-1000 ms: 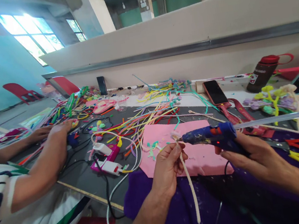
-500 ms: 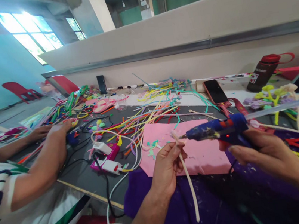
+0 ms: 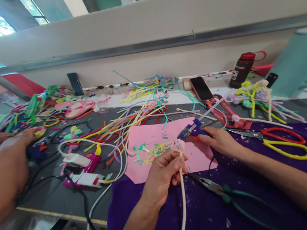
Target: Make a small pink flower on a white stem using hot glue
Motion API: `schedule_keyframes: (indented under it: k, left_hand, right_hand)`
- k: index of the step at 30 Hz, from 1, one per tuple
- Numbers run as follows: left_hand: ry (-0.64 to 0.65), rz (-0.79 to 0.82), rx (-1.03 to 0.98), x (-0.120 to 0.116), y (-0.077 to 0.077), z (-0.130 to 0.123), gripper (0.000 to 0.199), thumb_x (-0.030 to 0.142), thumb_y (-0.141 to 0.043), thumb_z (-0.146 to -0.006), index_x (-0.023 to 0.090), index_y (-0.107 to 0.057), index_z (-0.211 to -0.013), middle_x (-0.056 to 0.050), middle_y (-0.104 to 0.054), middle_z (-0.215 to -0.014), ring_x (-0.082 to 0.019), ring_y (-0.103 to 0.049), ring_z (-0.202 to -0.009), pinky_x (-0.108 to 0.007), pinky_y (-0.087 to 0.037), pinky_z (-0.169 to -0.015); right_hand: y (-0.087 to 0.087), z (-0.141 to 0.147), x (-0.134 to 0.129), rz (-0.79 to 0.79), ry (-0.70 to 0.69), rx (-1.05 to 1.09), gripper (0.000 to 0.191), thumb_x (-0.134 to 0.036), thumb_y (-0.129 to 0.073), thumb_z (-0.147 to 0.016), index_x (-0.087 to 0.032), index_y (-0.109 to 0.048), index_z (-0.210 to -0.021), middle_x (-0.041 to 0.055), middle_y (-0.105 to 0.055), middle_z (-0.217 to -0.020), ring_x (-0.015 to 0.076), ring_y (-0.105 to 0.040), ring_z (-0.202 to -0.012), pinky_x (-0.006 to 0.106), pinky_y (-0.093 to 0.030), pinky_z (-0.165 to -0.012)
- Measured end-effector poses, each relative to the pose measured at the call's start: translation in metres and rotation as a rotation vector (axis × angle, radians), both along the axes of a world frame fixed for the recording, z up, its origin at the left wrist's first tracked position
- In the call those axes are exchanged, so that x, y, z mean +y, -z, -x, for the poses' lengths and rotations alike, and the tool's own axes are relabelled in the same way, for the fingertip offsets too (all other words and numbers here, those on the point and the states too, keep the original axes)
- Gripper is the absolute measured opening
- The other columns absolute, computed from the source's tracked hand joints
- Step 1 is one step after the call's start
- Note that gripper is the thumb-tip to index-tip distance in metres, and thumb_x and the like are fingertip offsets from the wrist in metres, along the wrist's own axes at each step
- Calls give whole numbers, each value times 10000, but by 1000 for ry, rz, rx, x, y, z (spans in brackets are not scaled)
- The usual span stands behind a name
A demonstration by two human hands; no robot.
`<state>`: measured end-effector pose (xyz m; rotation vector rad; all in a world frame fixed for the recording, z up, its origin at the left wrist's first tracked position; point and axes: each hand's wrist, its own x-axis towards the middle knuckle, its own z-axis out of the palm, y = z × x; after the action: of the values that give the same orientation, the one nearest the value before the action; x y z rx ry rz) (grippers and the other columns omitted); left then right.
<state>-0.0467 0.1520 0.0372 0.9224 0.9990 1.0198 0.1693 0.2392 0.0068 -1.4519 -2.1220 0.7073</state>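
Note:
My left hand point(image 3: 166, 171) pinches a cream pipe cleaner point(image 3: 184, 203) whose long end hangs down below the fingers. At its top is a small pale, fuzzy tuft point(image 3: 179, 145). My right hand point(image 3: 218, 141) grips a blue hot glue gun point(image 3: 192, 129), with a clear glue stick point(image 3: 216, 106) out of its back. The gun's nozzle points left, over a pink sheet point(image 3: 203, 157), a little above the tuft and apart from it. Small green and yellow clippings point(image 3: 156, 151) lie on the sheet, left of the tuft.
Pliers point(image 3: 224, 193) and red-and-yellow scissors point(image 3: 284, 142) lie on the purple cloth point(image 3: 146, 217). Chargers on a magenta power strip point(image 3: 91, 165) sit left, with cables. Loose pipe cleaners point(image 3: 138, 113), a phone point(image 3: 201, 88) and a bottle point(image 3: 242, 69) are behind. A co-worker's arm point(image 3: 8, 173) reaches in at left.
The glue gun in my right hand has drawn back and down, away from the tuft, onto or just over the pink sheet. My view has turned right; pliers and scissors now show fully.

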Motion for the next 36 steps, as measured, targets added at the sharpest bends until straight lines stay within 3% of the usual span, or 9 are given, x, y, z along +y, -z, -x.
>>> schedule_keyframes:
  k: [3,6,8,10,14,24,32,36]
  left_hand:
    - [2,-17,51,0,-1,-2,195,334,-623,-766,141,-633,-792,20,-575,-561,-23,-418,-392,-135,-262,-360]
    - [7,-49,130,0,-2,-3,212,356,-623,-759,146,-630,-787,27,-565,-558,-28,-403,-400,-146,-259,-371]
    - [10,-89,217,-1,-3,-4,217,364,-617,-762,147,-623,-749,31,-556,-561,-29,-389,-414,-153,-263,-388]
    - [22,-137,327,-2,-4,-5,225,358,-599,-777,146,-611,-702,31,-552,-571,-35,-387,-441,-161,-275,-413]
    - [18,-214,462,-4,-5,-6,210,334,-582,-791,153,-603,-686,30,-552,-589,-55,-410,-492,-179,-307,-467]
    - [-13,-272,544,-3,-5,-9,178,328,-578,-782,167,-630,-725,27,-552,-592,-84,-428,-515,-200,-325,-498]
    - [-49,-270,524,-4,-6,-8,161,313,-596,-766,170,-649,-716,15,-585,-606,-88,-460,-523,-191,-338,-489]
    - [-105,-184,403,-2,-7,-4,173,335,-622,-748,165,-642,-722,21,-574,-577,-69,-437,-472,-176,-318,-437]
  right_hand:
    - [-6,2,-6,-218,-10,-215,319,-418,-465,-855,-175,-625,-987,96,-623,-932,238,-593,-851,325,-435,-687]
    - [-18,5,-14,-345,-27,-98,276,-369,-506,-848,-177,-629,-1005,109,-618,-983,245,-566,-932,345,-427,-777]
    - [-29,8,-22,-280,-96,152,207,-315,-507,-856,-186,-634,-956,74,-630,-921,195,-580,-866,303,-443,-753]
    - [-38,12,-30,-119,-155,391,161,-281,-512,-853,-186,-636,-894,36,-631,-825,147,-582,-740,254,-457,-655]
    - [-47,20,-43,106,-164,591,107,-251,-573,-805,-169,-639,-826,0,-611,-717,101,-535,-590,210,-431,-535]
    - [-37,23,-44,39,-186,594,104,-262,-599,-792,-166,-635,-801,19,-609,-746,135,-562,-698,252,-436,-622]
    - [-46,22,-45,64,-119,577,65,-191,-566,-757,-167,-581,-698,-17,-547,-636,100,-492,-561,216,-398,-524]
    - [-43,12,-32,104,-88,474,107,-226,-536,-773,-164,-563,-690,-22,-529,-605,103,-492,-537,213,-393,-506]
